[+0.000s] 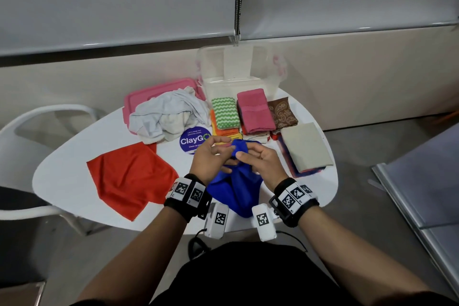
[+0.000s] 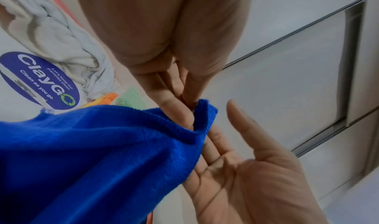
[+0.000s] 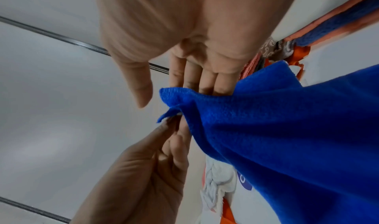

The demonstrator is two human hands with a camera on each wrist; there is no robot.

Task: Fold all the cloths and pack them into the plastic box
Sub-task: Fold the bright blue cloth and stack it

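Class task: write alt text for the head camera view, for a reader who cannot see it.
Two hands, the left hand and the right hand, hold up a bunched blue cloth over a white table. A flat red cloth lies to the left; folded cloths and a crumpled white cloth sit before a clear plastic box.

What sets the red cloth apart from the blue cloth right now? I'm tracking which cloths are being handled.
The blue cloth is lifted and bunched, its top edge pinched between the left hand and right hand; the red cloth lies on the table with no hand on it. The red cloth is spread out, the blue one hangs in folds. Neither is folded yet.
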